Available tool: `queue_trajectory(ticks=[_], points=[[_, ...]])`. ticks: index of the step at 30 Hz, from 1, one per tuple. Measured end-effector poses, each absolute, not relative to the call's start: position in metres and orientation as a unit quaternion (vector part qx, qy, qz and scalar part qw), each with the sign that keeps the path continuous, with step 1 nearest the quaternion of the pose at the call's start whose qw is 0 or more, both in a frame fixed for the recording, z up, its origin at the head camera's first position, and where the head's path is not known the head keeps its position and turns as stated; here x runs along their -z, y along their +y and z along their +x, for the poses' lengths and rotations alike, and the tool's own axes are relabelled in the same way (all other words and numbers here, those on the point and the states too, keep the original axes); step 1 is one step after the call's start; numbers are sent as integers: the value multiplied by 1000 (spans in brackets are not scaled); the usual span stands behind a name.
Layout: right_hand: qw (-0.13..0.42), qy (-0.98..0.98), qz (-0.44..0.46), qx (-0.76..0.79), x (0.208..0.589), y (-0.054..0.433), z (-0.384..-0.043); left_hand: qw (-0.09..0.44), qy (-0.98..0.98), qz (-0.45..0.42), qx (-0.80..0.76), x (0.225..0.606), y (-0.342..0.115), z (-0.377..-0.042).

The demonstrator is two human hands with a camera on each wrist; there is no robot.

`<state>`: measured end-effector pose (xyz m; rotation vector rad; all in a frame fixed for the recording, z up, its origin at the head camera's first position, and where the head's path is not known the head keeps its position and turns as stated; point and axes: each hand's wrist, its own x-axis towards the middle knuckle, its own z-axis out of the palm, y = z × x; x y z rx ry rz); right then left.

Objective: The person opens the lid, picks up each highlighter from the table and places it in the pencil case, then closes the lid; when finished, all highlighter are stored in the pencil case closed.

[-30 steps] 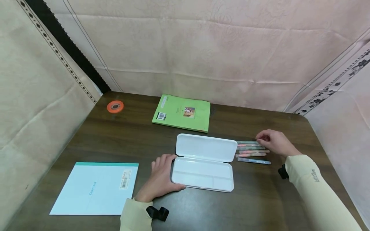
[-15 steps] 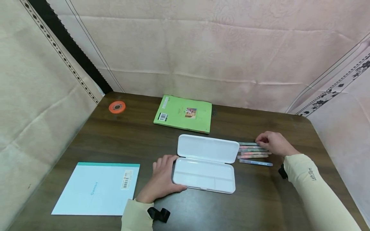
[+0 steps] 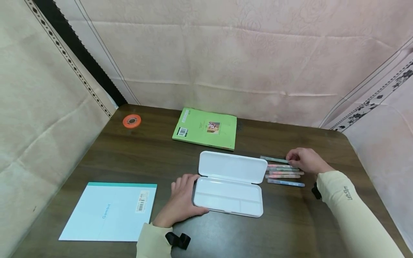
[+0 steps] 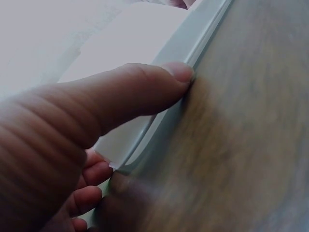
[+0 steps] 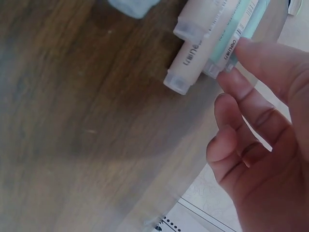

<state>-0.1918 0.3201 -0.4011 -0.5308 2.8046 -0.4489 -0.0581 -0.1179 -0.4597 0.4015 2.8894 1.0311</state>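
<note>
A white hinged pencil case (image 3: 228, 195) lies unfolded mid-table, its lid tipped back and its shallow compartments bare. My left hand (image 3: 181, 200) holds its left end; in the left wrist view the thumb (image 4: 145, 89) lies along the front edge and other fingertips (image 4: 99, 171) show at the corner. To the right of the case, several slim pastel highlighters (image 3: 285, 176) lie side by side. My right hand (image 3: 306, 160) pinches the farthest one, a green highlighter (image 3: 274, 159), between thumb and forefinger near its right end. Its remaining fingers curl loosely in the right wrist view.
A green book (image 3: 206, 129) lies behind the case. At the far left is an orange disc-shaped roll (image 3: 131, 121). A pale blue notepad (image 3: 108, 211) lies left of my left hand. Cloth hangs (image 3: 226, 64) enclose the table's back and sides.
The green highlighter has turned slightly, its left end now shifted left and away from the row. The left hand and pencil case keep their places; the head view has shifted a little.
</note>
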Motion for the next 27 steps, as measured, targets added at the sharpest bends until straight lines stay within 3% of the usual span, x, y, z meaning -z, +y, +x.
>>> queue_trajectory(ticks=[12,27], points=[[93,970,-172,146,396,329,-186,28,934,133,-331,457,-116,-57],[-52,964,-225,128,335,304,-155,28,934,130,-331,462,-118,-58]])
